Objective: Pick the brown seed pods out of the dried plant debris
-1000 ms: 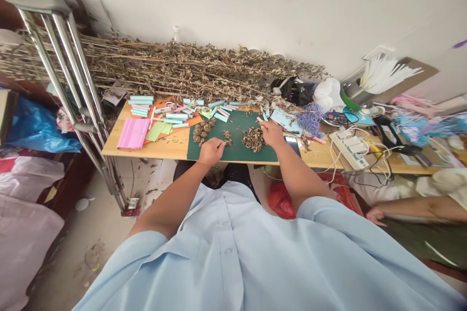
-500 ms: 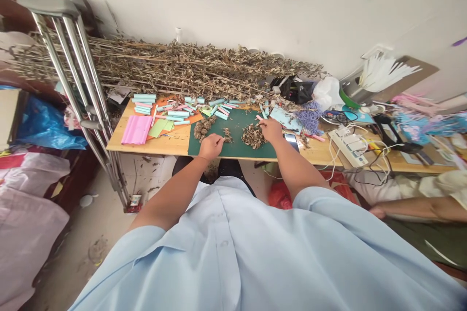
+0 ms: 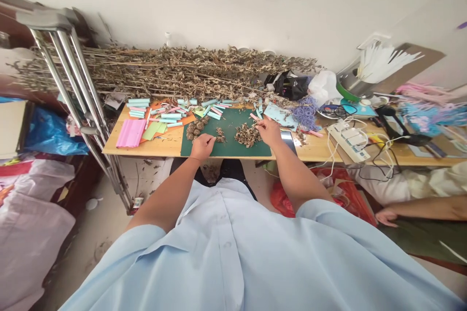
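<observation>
My left hand is closed, fingertips together, at the front of the green mat. What it pinches, if anything, is too small to make out. Just right of its fingertips lies a small clump of dried leaves. Behind that hand, rounded brown clusters are gathered on the mat's left side. My right hand has its fingers bent together at the right edge of a larger heap of dried leaves, pinching at the leaves there.
Dried stalks lie along the wall behind the table. Blue paper rolls and a pink paper piece are at left. A phone, purple yarn and a power strip are at right. Crutches stand left; another person's hand is at far right.
The view has shifted slightly, moving the table a little left in the picture. Both my hands keep nearly the same places over the mat. The other person's hand shows more fully.
</observation>
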The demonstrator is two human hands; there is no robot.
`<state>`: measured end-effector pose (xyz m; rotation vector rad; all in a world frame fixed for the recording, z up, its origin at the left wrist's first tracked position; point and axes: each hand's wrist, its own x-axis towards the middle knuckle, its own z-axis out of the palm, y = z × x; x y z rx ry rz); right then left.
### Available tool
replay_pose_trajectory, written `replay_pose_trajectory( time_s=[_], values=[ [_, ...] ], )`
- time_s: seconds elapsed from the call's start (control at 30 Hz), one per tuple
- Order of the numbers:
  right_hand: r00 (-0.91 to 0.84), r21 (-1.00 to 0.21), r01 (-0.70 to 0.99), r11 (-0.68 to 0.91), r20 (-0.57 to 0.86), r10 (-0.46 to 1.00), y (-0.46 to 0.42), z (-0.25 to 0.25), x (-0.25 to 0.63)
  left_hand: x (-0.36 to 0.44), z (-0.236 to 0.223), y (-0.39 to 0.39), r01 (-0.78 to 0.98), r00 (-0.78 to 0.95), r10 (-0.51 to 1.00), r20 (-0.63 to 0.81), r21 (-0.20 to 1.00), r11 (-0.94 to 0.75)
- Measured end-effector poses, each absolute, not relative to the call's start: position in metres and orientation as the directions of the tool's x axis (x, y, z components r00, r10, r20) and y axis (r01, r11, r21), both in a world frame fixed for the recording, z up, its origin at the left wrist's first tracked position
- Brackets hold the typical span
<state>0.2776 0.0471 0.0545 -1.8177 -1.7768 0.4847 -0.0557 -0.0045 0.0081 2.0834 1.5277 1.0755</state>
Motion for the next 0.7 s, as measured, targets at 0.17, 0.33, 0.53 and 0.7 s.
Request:
replay_pose_trajectory(
  time_s=[0.17, 0.33, 0.53, 0.7],
  values=[
    [0.075, -0.720, 0.693, 0.024, 0.106, 0.992, 0.034, 0.045, 0.272, -0.055, 0.012, -0.007, 0.681, 0.121, 0.924, 0.363, 0.646, -0.343],
    [0.133, -0.767, 0.641, -0.016, 0.090, 0.987, 0.034, 0.033, 0.272, -0.058, 0.016, -0.010, 0.670, 0.120, 0.929, 0.351, 0.662, -0.337],
    [0.126, -0.787, 0.616, -0.018, 0.076, 0.989, 0.034, 0.016, 0.269, -0.041, 0.025, -0.024, 0.597, 0.053, 0.935, 0.350, 0.740, -0.310],
    [0.129, -0.791, 0.611, 0.016, 0.120, 0.984, 0.028, 0.010, 0.257, 0.007, 0.028, -0.027, 0.485, 0.190, 0.933, 0.305, 0.797, -0.360]
  ],
)
